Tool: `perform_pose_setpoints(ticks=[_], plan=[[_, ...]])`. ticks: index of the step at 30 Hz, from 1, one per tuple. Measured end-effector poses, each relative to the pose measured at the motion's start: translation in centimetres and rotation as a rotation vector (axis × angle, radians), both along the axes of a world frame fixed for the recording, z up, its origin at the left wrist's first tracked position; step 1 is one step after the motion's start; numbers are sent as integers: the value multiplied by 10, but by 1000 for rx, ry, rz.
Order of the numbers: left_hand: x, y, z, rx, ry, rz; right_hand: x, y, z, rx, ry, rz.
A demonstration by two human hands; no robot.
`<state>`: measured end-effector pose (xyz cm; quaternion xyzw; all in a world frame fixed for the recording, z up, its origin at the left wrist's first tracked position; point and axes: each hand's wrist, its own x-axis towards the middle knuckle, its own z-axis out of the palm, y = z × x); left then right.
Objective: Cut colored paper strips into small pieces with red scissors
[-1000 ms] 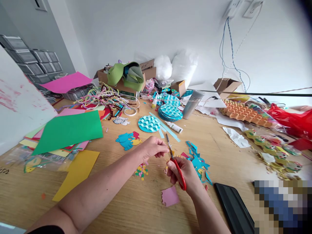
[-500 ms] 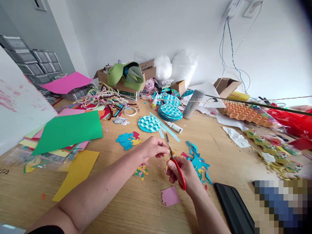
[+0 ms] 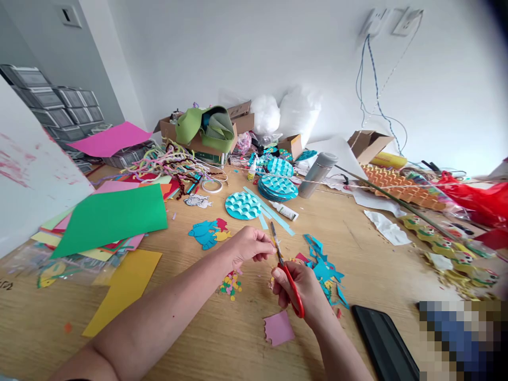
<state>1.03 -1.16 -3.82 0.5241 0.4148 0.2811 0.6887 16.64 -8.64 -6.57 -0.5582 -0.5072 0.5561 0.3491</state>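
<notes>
My right hand [image 3: 300, 281] holds red-handled scissors [image 3: 292, 286], the blades pointing away from me and nearly closed. Close to the blades, my left hand [image 3: 254, 244] pinches its thumb and fingers together; whatever lies between them is too small or hidden to make out. Below the left hand is a small heap of coloured paper dots [image 3: 230, 286]. A pink paper piece [image 3: 279, 328] with scalloped edges lies nearer me. Blue paper scraps [image 3: 323, 270] lie right of the scissors. Beyond my left wrist are blue fish cutouts [image 3: 204, 234] beside a red one and a yellow one.
Green paper [image 3: 115, 217] tops a stack at left, with yellow paper [image 3: 127, 288] nearer. Wave-patterned blue discs [image 3: 243, 205], a glue tube [image 3: 283, 210] and a grey flask [image 3: 318, 174] stand or lie farther back. A black phone [image 3: 383, 341] lies front right.
The view has tilted slightly, so most things sit a little lower. The thin dark stick at right now slants down more steeply. Both hands and the scissors keep nearly the same position.
</notes>
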Motion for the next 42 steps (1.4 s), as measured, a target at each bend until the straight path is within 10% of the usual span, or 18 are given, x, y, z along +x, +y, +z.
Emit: perform_pose_setpoints(ticks=[25, 42], plan=[[-17, 8, 4, 26, 12, -28, -2, 0, 11, -34, -68, -83], [-72, -32, -28, 314, 674, -59, -4, -1, 17, -3, -181, -59]])
